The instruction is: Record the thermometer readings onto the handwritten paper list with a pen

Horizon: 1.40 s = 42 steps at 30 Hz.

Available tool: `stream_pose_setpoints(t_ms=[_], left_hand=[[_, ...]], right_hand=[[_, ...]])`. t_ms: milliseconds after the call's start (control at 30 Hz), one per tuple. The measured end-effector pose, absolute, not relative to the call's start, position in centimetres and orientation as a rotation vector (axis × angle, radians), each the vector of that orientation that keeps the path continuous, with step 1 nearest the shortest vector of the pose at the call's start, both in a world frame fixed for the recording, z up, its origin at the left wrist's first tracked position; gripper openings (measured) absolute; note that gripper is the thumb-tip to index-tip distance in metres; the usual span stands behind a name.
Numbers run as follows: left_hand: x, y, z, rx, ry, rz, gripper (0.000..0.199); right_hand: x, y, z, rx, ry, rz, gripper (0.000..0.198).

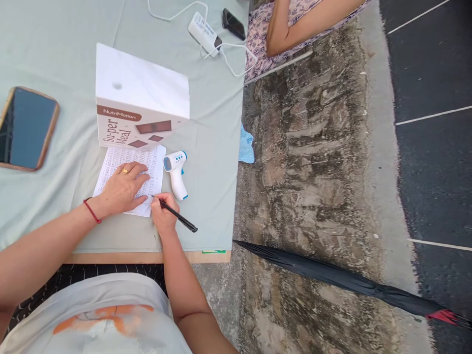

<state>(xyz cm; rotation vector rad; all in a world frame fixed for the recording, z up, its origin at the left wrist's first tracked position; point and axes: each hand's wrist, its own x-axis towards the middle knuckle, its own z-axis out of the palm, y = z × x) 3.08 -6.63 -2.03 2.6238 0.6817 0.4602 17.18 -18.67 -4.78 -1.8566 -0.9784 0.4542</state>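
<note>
My left hand [127,187] lies flat with its fingers spread on a sheet of paper [157,169] covered in rows of small handwriting. A black pen [179,216] is pinched in my right hand [164,211], its tip at the paper's right side near my left thumb. Just right of the paper lies a white and blue infrared thermometer [177,174]. Behind the sheet stands a white and brown box [142,83] marked "NutriMotion Super Meal", which hides the paper's far edge.
A smartphone [29,128] lies at the left on the cloth-covered table [210,196]. At the back are a white device [202,32] with a cable and a small black object [233,23]. Another person's arm [309,24] shows beyond. A folded black umbrella [324,275] extends right of the table.
</note>
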Motion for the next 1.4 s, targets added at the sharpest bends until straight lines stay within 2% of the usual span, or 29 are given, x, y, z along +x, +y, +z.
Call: stream_pose_setpoints(t_ms=[467, 733, 833, 1100, 1233, 1400], left_hand=[[3.1, -6.6, -2.1, 2.623, 0.696, 0.441, 0.035], [3.0, -6.4, -2.7, 2.584, 0.685, 0.502, 0.036], [2.9, -6.0, -2.7, 2.461, 0.755, 0.680, 0.034], [0.7, -4.2, -0.8, 2.178, 0.943, 1.504, 0.028], [-0.3, -2.7, -1.5, 2.015, 1.134, 1.681, 0.042], [-0.1, -0.5, -3.1, 1.952, 1.187, 1.360, 0.083]], right_hand=[[17.0, -18.9, -5.1, -1.860, -0.881, 0.422, 0.016], [17.3, -18.5, -5.5, -1.847, -0.905, 0.218, 0.028], [17.4, -18.1, -6.1, -1.809, -1.014, 0.167, 0.030], [17.3, -17.7, -7.9, -1.792, -1.168, 0.034, 0.023], [17.2, -17.8, -8.0, -1.835, -1.201, -0.033, 0.018], [17.6, -18.3, -7.6, -1.913, -1.234, -0.023, 0.019]])
